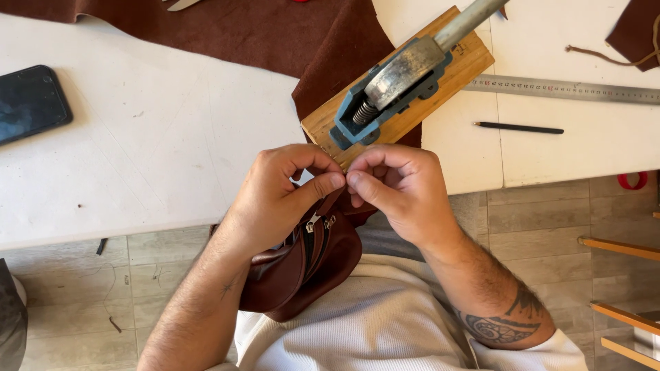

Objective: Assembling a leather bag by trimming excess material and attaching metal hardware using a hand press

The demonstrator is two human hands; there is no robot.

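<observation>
Both hands are meeting at the centre of the view, thumbs nearly touching. The left hand (278, 196) and the right hand (399, 189) are pinching the top edge of a brown leather pouch (302, 271), which is resting against the person's lap with its zipper pulls (322, 222) showing just below the left thumb. At twelve o'clock from the hands a blue hand press (392, 86) is sitting on a wooden block (467, 62) at the white desk (158, 151) edge. A brown leather sheet (227, 31) is lying at eleven o'clock, a black phone (31, 103) at ten, a steel ruler (564, 89) and a black pencil (519, 128) at two.
</observation>
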